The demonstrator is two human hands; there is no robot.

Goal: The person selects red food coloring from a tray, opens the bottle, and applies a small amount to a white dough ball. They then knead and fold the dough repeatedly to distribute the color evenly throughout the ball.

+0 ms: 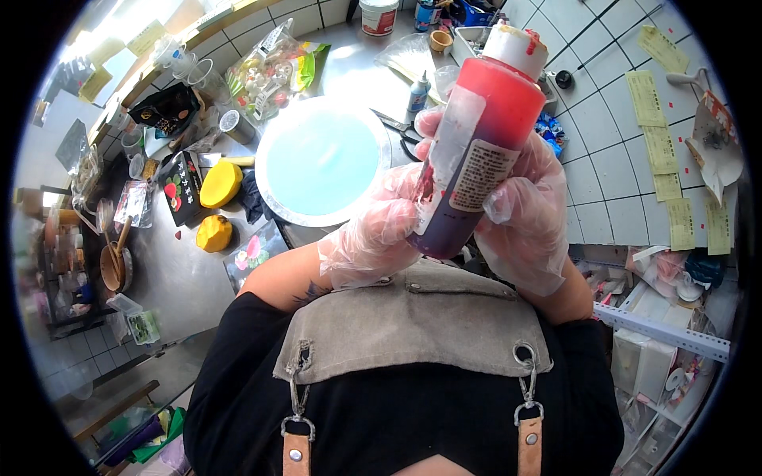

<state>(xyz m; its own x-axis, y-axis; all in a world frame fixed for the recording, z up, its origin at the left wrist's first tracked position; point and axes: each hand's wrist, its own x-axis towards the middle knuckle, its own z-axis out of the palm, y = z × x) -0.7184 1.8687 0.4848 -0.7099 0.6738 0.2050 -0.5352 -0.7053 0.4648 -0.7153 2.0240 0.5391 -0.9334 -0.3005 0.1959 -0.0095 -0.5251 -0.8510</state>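
Note:
Both of my hands wear clear plastic gloves and hold up a squeeze bottle [506, 119] close to the camera. Its contents look red above and dark purple below, and its white cap has red residue. My left hand [387, 220] grips the lower left side of the bottle, while my right hand [527, 202] wraps around its right side. The bottle tilts with its cap up and to the right. Behind my left hand lies a round turntable [321, 157] with a light blue surface. A small blue dropper bottle [419, 92] and black-handled scissors [396, 126] are just beyond.
Left of the turntable are a yellow sponge-like disc [221, 184], a yellow lump [214, 233], a black box [181, 187] and a lidded container [236, 126]. Plastic packages [268, 77] lie farther back. A white tub [378, 16] stands by the tiled wall [595, 149] and its notes.

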